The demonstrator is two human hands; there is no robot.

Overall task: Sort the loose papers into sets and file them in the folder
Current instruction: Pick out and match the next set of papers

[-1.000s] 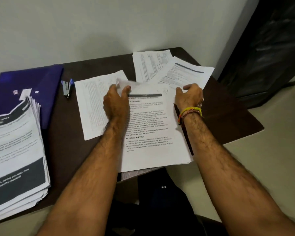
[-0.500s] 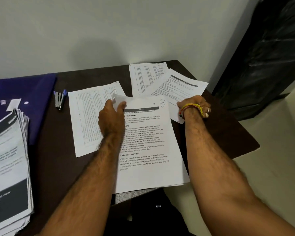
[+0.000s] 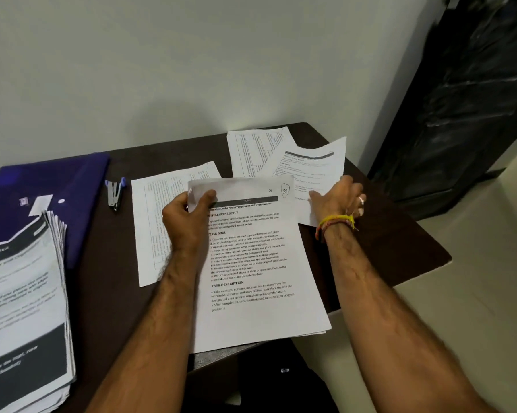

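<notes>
On the dark table (image 3: 400, 251) my left hand (image 3: 188, 222) pinches the top left corner of a printed paper set (image 3: 257, 281) whose near end hangs over the table's front edge. My right hand (image 3: 337, 198) grips the near edge of another printed sheet (image 3: 313, 165), lifting it so its far end tilts up. Behind that sheet lies a table-printed page (image 3: 251, 150). A further page (image 3: 158, 210) lies flat left of my left hand. The blue folder (image 3: 57, 186) rests at the far left, partly under a thick paper stack (image 3: 21, 308).
A small stapler (image 3: 114, 195) lies between the folder and the loose pages. A pale wall runs close behind the table. A dark cabinet (image 3: 466, 114) stands at the right, with pale floor beside it.
My right hand has moved right from the set's top edge onto the far right sheet and raised it. My left hand keeps its hold on the set's corner. The camera has tilted up.
</notes>
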